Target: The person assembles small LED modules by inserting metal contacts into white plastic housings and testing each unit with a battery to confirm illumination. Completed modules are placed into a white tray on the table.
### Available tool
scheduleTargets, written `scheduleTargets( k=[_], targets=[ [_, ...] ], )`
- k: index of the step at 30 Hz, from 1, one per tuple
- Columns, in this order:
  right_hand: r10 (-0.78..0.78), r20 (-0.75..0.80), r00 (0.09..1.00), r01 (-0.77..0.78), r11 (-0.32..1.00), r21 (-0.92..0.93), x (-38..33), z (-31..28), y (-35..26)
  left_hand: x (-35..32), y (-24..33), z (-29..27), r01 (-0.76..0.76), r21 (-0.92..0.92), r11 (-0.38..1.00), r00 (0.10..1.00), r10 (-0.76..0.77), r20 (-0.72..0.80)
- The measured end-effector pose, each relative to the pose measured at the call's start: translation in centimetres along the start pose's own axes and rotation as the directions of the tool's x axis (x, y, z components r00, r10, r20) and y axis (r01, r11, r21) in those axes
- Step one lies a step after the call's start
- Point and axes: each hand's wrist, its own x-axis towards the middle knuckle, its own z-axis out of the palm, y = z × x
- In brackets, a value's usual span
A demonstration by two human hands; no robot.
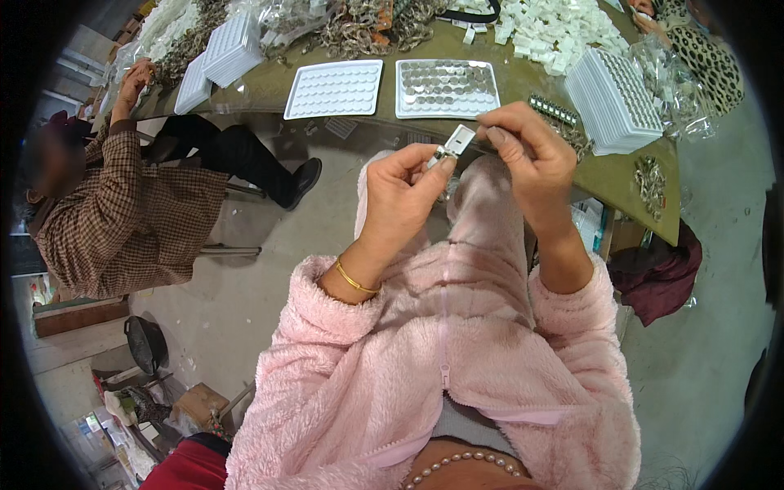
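My left hand point(398, 196) pinches a small white plastic case point(461, 140) between thumb and fingers, above my lap. A small shiny metal piece shows at the case's lower end by my thumb. Close to the case's upper right, my right hand point(535, 159) is closed, with thumb and index finger together; whatever is between them is too small to make out. Beyond my hands, on the table's near edge, lies a white tray point(437, 109) with rows of round silvery discs. Left of it is a similar white tray point(333, 88) with bare round hollows.
The green-covered table point(523, 86) carries a pile of white plastic pieces point(563, 33), heaped metal chains point(371, 28) and stacked trays point(608, 102) at right. More trays point(231, 51) stand at left. A seated person point(131, 204) works on the left; another person's patterned sleeve point(706, 57) is far right.
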Motion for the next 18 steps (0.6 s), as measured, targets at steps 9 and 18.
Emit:
scheduleTargets(
  k=[9, 18],
  targets=[
    [0.252, 0.334, 0.908, -0.362, 0.874, 0.325, -0.2, -2.1, -0.3, -0.4, 2.1, -0.1, 0.408, -0.376, 0.832, 0.865, -0.219, 0.452],
    [-0.317, 0.152, 0.936, 0.319, 0.948, 0.011, -0.8, -1.1, 0.6, -0.9, 1.4, 1.0, 0.373, -0.547, 0.750, 0.925, -0.255, 0.281]
  ],
)
